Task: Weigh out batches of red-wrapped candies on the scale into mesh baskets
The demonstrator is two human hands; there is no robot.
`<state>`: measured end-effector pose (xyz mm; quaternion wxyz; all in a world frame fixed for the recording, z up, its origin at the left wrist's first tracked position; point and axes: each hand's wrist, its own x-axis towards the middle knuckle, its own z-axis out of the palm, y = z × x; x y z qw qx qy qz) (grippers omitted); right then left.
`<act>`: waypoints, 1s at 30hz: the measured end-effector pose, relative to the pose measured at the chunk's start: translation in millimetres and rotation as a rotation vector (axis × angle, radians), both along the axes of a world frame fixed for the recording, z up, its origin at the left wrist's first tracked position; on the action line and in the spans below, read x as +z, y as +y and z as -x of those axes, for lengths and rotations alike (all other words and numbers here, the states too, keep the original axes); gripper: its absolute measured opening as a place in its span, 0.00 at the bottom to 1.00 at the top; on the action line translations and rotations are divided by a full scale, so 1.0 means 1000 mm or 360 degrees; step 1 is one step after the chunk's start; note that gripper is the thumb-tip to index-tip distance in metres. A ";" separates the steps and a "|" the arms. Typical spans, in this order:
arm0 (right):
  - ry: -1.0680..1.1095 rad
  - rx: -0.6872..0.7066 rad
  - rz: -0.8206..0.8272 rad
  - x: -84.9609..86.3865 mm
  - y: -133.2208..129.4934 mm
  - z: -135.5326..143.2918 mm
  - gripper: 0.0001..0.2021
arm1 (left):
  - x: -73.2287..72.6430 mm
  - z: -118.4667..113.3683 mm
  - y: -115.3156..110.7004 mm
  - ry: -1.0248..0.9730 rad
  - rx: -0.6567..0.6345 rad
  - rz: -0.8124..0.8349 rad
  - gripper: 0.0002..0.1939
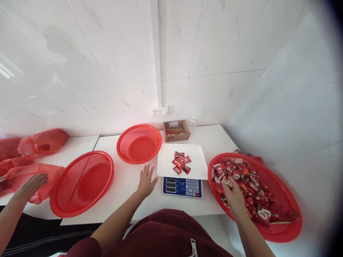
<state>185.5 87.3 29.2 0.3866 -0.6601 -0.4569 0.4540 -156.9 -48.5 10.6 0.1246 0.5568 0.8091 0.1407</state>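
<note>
My right hand (233, 196) reaches into the red plastic basket (291, 228), its fingers closed on a small wrapped candy (227, 182). Around it lie many red, white and dark wrapped candies (253, 191). My left hand (146, 181) hovers over or rests on the white table with fingers spread, holding nothing. Between my hands stands a digital scale (182, 187) with a blue keypad panel. On its white tray (197, 153) lie several red and dark candy packets (178, 163). The palm side of my right hand is hidden.
Two more red baskets, one at front left (83, 182) and one behind (139, 144), stand on the table (128, 178). A small cardboard box (177, 131) holds red packets by the wall. At left, another person's hand (33, 184) is near red plastic bags (44, 142).
</note>
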 end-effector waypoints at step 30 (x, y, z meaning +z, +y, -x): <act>-0.1367 0.1568 -0.0426 -0.011 0.053 0.127 0.26 | 0.015 -0.057 0.133 -0.0105 -0.0850 0.0238 0.18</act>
